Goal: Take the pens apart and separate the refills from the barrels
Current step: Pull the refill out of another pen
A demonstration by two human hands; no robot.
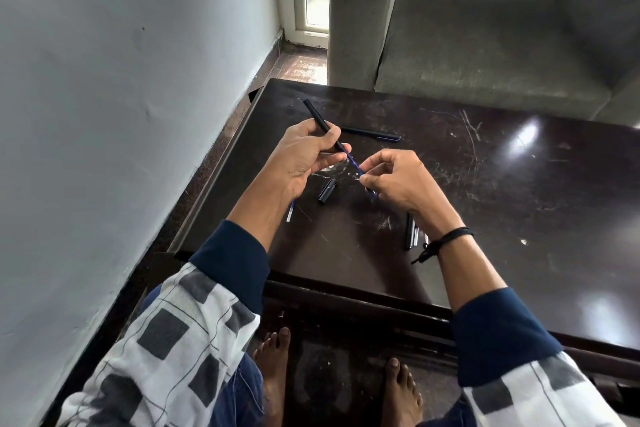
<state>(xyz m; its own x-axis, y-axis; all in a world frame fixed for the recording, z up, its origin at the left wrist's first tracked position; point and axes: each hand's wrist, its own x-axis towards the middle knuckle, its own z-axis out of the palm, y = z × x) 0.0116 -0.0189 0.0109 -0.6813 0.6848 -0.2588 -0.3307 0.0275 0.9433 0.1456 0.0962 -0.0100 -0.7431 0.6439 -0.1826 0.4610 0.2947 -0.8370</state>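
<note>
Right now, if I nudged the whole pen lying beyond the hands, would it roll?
Probably, sideways: the pen looks slim and round, and the table is hard and glossy. It likely feels light and stiff, and its smooth body may slip a little.

Ends of refill (354, 162) hidden inside barrel (320, 118) and right hand (401, 184), pens (410, 232) partly behind wrist (437, 224)

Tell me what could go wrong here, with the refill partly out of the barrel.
1. The thin blue refill, pinched by the right hand and partly out of the black barrel held in the left hand, may bend or snap if pulled off-line.
2. The loose cap lies on the table right below both hands; a wrist could knock it away.
</note>
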